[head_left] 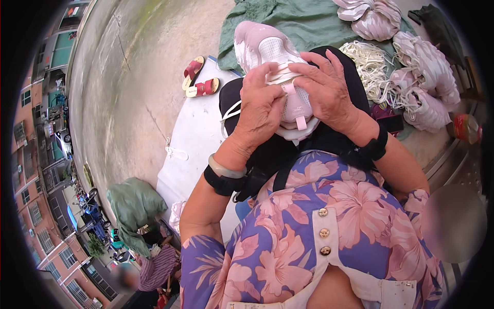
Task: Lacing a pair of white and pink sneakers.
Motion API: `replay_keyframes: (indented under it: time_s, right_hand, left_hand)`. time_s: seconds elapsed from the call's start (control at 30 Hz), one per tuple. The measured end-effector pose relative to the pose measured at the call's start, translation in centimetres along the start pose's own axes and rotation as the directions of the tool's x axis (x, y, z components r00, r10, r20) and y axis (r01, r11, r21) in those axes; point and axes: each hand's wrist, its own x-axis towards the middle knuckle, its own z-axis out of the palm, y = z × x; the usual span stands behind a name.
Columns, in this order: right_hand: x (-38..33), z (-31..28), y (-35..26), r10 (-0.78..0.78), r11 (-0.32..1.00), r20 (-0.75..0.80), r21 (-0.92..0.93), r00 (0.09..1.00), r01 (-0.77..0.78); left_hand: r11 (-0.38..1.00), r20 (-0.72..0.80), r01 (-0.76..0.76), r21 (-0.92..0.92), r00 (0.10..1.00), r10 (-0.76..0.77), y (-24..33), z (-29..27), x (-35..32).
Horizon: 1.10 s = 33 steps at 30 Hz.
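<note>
A pink and white sneaker (pixel 265 44) rests on my lap, its toe pointing away and its heel with a pink pull tab toward me. White shoelace (pixel 284 73) runs across the top of its tongue. My left hand (pixel 260 103) is closed at the left side of the lacing, fingertips on the lace and thumb beside the tongue. From the right, my right hand (pixel 325 92) pinches at the lace with thumb and index finger, the other fingers raised. A loose lace end (pixel 231 113) hangs at the left over my dark trousers.
To the right lie a heap of white laces (pixel 366 67) and bundles of pink sneakers (pixel 427 67) on a green cloth (pixel 288 18). Red sandals (pixel 203 88) stand left, by a white sheet (pixel 188 134). A green sack (pixel 135 198) and another person (pixel 159 268) are at lower left.
</note>
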Motion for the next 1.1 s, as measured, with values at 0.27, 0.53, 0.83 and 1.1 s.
replay_keyframes:
  time_s: [0.27,0.53,0.83,1.1]
  right_hand:
    - [0.6,-0.4,-0.2,-0.017,0.998,0.048,0.064,0.999,0.014]
    - [1.5,-1.9,-0.8,-0.039,0.999,0.181,-0.024,0.983,0.044]
    - [1.3,-0.7,-1.7,0.023,0.995,0.169,-0.103,0.985,-0.006]
    - [0.8,0.1,-1.8,0.074,0.992,0.179,-0.115,0.981,-0.054]
  left_hand:
    - [0.997,-0.075,-0.006,-0.080,0.997,0.000,-0.5,0.3,-0.1]
    - [0.998,0.004,0.051,-0.037,0.999,-0.051,0.0,-0.7,-1.2]
    - [0.970,-0.199,-0.024,0.244,0.977,0.074,0.0,2.4,-0.4]
    - [0.989,-0.132,-0.015,0.148,0.991,0.035,0.9,1.8,-0.8]
